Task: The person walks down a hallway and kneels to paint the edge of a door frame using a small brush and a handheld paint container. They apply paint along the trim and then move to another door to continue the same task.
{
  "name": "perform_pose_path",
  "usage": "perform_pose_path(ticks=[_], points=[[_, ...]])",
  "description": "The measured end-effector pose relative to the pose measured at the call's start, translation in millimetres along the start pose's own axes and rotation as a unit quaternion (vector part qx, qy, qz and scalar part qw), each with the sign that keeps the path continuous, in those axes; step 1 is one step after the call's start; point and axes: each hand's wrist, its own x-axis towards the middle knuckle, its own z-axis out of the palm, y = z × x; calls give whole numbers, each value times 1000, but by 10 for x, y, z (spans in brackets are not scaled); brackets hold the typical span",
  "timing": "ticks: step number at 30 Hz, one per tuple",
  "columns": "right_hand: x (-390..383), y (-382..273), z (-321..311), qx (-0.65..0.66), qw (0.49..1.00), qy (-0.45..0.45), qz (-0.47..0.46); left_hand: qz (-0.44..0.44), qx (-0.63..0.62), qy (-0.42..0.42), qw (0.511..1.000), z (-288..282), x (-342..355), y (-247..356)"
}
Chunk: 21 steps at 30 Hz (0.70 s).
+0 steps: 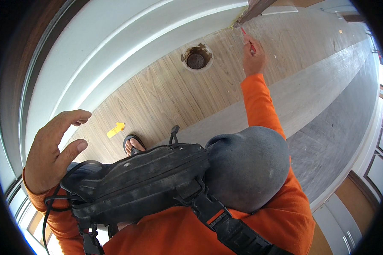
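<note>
My right hand (254, 58) reaches far forward, closed around a slim red tool (252, 47). Its tip points at the foot of a dark wooden post (252, 12), close to the floor; the tool's exact kind is too small to tell. To the left of that hand stands a round tub (196, 58) with a pale rim and brown residue smeared inside. My left hand (55, 148) is raised at the left, fingers curved and thumb apart, with nothing in it. Yellowish marks (233, 25) show on the corner beside the post.
A white moulded panel (127, 46) runs along the left of the wood-look floor (157, 93). A yellow arrow-shaped piece (116, 129) lies near my sandalled foot (134, 144). A black bag (136, 178) hangs across my front beside my bent knee (247, 170). Grey flooring (332, 140) extends right.
</note>
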Motion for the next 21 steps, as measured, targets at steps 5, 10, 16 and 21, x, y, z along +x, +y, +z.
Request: perform_pose_path(ticks=[5, 10, 16, 21], points=[[-13, 12, 13, 4, 999, 30, -21, -2, -2, -2, 1000, -3, 4, -7], [7, -17, 16, -8, 999, 24, -27, -5, -4, -5, 1000, -5, 17, -5], [6, 10, 20, 7, 999, 36, -38, -6, 2, -2, 1000, 8, 11, -33], [-1, 59, 44, -43, 999, 6, -23, -4, 5, 5, 1000, 18, -5, -45]])
